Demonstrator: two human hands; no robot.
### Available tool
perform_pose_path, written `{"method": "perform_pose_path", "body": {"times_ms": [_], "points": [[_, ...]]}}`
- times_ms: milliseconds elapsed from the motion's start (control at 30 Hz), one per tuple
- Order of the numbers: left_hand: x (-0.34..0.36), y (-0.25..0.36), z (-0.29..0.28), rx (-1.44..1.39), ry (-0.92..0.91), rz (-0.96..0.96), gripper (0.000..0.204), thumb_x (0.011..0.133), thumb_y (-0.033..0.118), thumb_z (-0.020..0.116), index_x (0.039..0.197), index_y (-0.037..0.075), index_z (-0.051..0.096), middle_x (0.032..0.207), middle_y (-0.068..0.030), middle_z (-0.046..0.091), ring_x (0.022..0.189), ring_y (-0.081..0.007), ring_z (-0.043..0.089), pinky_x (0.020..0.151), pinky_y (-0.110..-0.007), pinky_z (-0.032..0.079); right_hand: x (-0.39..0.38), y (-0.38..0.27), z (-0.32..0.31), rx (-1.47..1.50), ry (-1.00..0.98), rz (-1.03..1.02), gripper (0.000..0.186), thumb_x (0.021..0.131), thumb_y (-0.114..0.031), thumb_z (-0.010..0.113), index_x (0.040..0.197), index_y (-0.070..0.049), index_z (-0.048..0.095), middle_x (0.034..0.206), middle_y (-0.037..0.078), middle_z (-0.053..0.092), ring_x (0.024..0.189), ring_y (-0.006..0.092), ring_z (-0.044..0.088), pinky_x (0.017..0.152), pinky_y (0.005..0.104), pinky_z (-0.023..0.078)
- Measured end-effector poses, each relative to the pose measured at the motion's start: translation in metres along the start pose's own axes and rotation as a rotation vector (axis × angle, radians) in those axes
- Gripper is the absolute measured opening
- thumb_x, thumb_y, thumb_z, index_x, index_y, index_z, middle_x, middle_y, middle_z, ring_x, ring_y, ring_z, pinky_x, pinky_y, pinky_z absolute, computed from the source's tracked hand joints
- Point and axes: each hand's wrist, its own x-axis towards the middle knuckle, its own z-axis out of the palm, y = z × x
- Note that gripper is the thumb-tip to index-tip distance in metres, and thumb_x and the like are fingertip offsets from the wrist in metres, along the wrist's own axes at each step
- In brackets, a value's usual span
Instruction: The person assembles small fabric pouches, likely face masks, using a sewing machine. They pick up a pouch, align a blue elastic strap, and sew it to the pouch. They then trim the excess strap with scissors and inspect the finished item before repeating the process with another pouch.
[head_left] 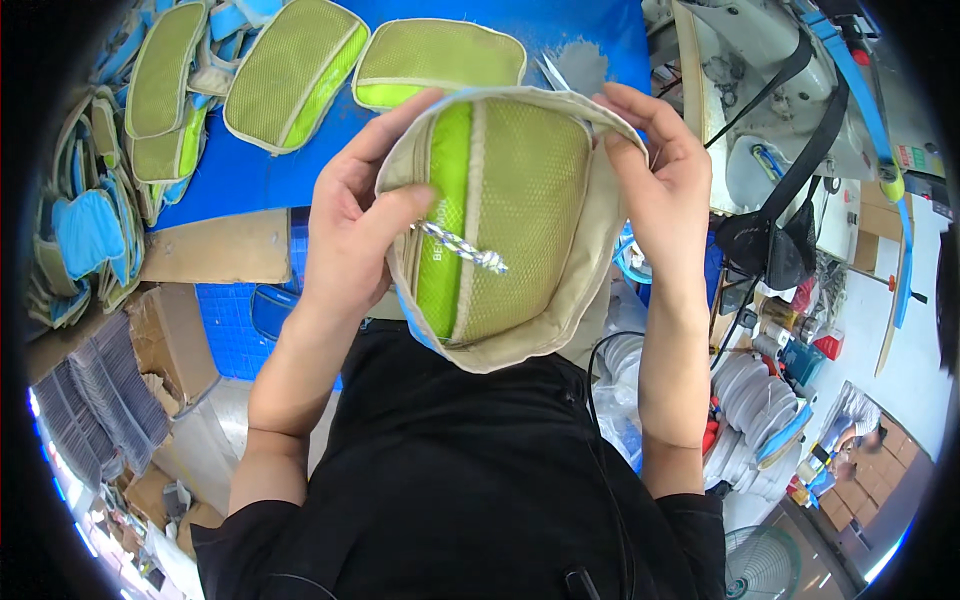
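A fabric pouch panel (530, 190) is held up in front of my chest, with olive mesh, a lime green strip and a wide beige border that curls up around it. My left hand (350, 220) grips its left edge, thumb pressed on the face near the green strip. At the upper right edge, my right hand (660, 165) pinches the beige border between thumb and fingers. A braided white and blue cord (465, 248) with a knotted end hangs across the front from near my left thumb.
Similar mesh panels (440, 60) lie on the blue table (250, 185), with more piled at the left. Metal snips (553, 73) lie behind the held panel. A sewing machine (770, 45) stands at the right, near a black strap (810, 150). Cardboard boxes (170, 340) are below left.
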Motion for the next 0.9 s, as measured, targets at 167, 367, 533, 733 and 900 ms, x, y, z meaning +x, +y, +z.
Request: {"method": "perform_pose_path", "body": {"times_ms": [167, 367, 533, 733, 900], "points": [[0.003, -0.001, -0.004, -0.189, -0.016, -0.093, 0.069, 0.087, 0.007, 0.060, 0.153, -0.008, 0.047, 0.144, -0.0184, 0.062, 0.129, -0.0234, 0.063, 0.113, -0.036, 0.047, -0.006, -0.011, 0.000, 0.140, -0.029, 0.062, 0.046, 0.095, 0.001, 0.062, 0.141, 0.003, 0.059, 0.135, 0.018, 0.068, 0.123, 0.0197, 0.064, 0.103, 0.0300, 0.049], [0.012, -0.006, -0.025, -0.440, -0.035, -0.285, 0.057, 0.098, 0.023, 0.057, 0.148, -0.006, 0.051, 0.136, -0.0169, 0.066, 0.121, -0.0242, 0.067, 0.106, -0.037, 0.053, -0.018, -0.029, 0.007, 0.504, -0.037, 0.221, 0.055, 0.097, -0.009, 0.070, 0.148, 0.003, 0.053, 0.143, 0.020, 0.062, 0.132, 0.0237, 0.058, 0.114, 0.0359, 0.043], [0.015, -0.005, -0.025, -0.512, -0.111, -0.252, 0.055, 0.104, 0.028, 0.054, 0.148, -0.004, 0.051, 0.138, -0.0158, 0.066, 0.123, -0.0237, 0.065, 0.108, -0.038, 0.051, -0.017, -0.034, 0.012, 0.662, -0.014, 0.280, 0.052, 0.101, -0.016, 0.065, 0.147, 0.005, 0.053, 0.143, 0.019, 0.062, 0.130, 0.0238, 0.060, 0.113, 0.0366, 0.045], [0.013, -0.006, -0.017, -0.277, -0.082, -0.174, 0.065, 0.105, 0.034, 0.055, 0.156, -0.004, 0.043, 0.150, -0.0155, 0.057, 0.138, -0.0235, 0.055, 0.118, -0.038, 0.042, -0.013, -0.026, 0.020, 0.721, 0.124, 0.245, 0.054, 0.107, -0.030, 0.054, 0.148, 0.005, 0.052, 0.144, 0.018, 0.061, 0.135, 0.0279, 0.057, 0.118, 0.0414, 0.041], [-0.013, -0.015, -0.026, -0.126, -0.101, -0.187, 0.074, 0.099, 0.029, 0.068, 0.159, -0.003, 0.038, 0.155, -0.0147, 0.052, 0.142, -0.0236, 0.050, 0.120, -0.039, 0.038, -0.009, -0.027, 0.025, 0.834, 0.236, 0.221, 0.046, 0.109, -0.025, 0.053, 0.144, 0.004, 0.053, 0.138, 0.015, 0.062, 0.129, 0.0242, 0.059, 0.112, 0.0395, 0.047]]}}
